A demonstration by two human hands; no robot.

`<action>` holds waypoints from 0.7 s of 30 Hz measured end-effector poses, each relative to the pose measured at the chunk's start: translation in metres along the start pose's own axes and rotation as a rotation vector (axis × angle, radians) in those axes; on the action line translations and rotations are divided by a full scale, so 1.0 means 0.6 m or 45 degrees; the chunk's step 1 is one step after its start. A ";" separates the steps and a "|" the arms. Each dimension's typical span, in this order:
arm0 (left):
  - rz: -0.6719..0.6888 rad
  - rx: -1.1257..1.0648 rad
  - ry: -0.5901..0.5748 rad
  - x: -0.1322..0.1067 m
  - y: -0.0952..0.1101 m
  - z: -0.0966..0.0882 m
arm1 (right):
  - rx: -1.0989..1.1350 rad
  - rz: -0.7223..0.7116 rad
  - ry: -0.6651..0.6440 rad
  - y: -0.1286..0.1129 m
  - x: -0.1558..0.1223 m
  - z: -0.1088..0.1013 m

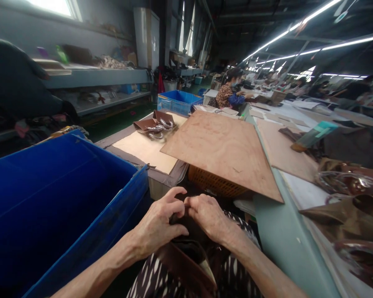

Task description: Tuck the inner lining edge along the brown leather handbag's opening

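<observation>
A dark brown leather-like bag [186, 265] lies across my lap, its mouth partly gaping toward me and a pale lining edge showing. My right hand [208, 217] is closed, fingertips pinching the bag's far edge. Close beside it, my left hand [164, 217] has its thumb and curved fingers apart around the bag's left side; I see no firm grip there. What lies under the right fingers is hidden. Ahead on the left table, several brown pieces with plastic-wrapped handles [157, 124] rest on a cream board [143, 149].
A large blue bin [124, 194] stands at my left. In front, a wooden board [224, 145] lies over an orange crate [214, 182]. The green-edged worktable [276, 231] at right carries more brown bags [345, 215] and a teal-topped container [317, 134]. A co-worker [228, 93] sits farther ahead.
</observation>
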State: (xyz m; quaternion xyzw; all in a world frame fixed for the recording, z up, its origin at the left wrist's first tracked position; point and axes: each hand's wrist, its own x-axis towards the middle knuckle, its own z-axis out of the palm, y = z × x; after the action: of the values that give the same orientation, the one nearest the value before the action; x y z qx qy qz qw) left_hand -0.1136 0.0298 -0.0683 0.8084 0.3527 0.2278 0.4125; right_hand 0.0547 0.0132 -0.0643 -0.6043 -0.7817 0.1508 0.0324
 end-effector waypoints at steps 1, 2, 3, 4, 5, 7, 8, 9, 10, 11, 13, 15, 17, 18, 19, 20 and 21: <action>0.011 0.007 -0.046 -0.004 0.004 -0.006 | 0.010 0.018 -0.002 -0.001 -0.002 -0.005; 0.006 0.018 -0.074 -0.006 0.008 -0.012 | 0.003 0.040 0.003 -0.002 -0.004 -0.012; -0.023 0.025 -0.070 -0.007 0.010 -0.017 | -0.022 0.066 0.006 -0.003 -0.007 -0.020; -0.073 0.015 -0.046 -0.005 0.011 -0.021 | -0.062 0.097 0.003 -0.003 -0.009 -0.031; -0.138 -0.025 -0.022 0.000 0.012 -0.024 | -0.109 0.132 -0.008 -0.004 -0.010 -0.044; -0.262 -0.205 -0.017 0.016 0.014 -0.025 | -0.201 0.207 -0.039 -0.006 -0.012 -0.073; -0.315 -0.337 -0.046 0.027 0.016 -0.023 | -0.236 0.236 -0.055 -0.007 -0.012 -0.089; -0.365 -0.481 -0.080 0.039 0.019 -0.018 | -0.264 0.266 -0.069 -0.008 -0.012 -0.104; -0.411 -0.618 -0.095 0.049 0.023 -0.012 | -0.284 0.293 -0.074 -0.010 -0.012 -0.118; -0.449 -0.734 -0.079 0.058 0.028 -0.004 | -0.301 0.319 -0.075 -0.011 -0.013 -0.131; -0.478 -0.867 -0.002 0.068 0.038 0.016 | -0.330 0.366 -0.079 -0.013 -0.016 -0.149; -0.425 -0.864 0.070 0.068 0.044 0.033 | -0.340 0.404 -0.086 -0.014 -0.023 -0.160; -0.353 -0.747 0.062 0.065 0.044 0.040 | -0.321 0.419 -0.100 -0.012 -0.035 -0.165; -0.330 -0.647 0.018 0.066 0.042 0.037 | -0.301 0.417 -0.112 -0.010 -0.042 -0.167; -0.317 -0.538 -0.041 0.069 0.039 0.031 | -0.277 0.407 -0.126 -0.009 -0.050 -0.167; -0.309 -0.433 -0.103 0.074 0.036 0.021 | -0.257 0.392 -0.143 -0.008 -0.058 -0.168; -0.302 -0.342 -0.170 0.081 0.033 0.009 | -0.233 0.366 -0.156 -0.007 -0.065 -0.167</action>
State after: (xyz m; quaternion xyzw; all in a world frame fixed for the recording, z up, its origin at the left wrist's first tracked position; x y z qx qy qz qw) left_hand -0.0707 0.0559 -0.0512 0.7122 0.3839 0.1686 0.5630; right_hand 0.0847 -0.0054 0.0375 -0.6999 -0.6983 0.1186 -0.0922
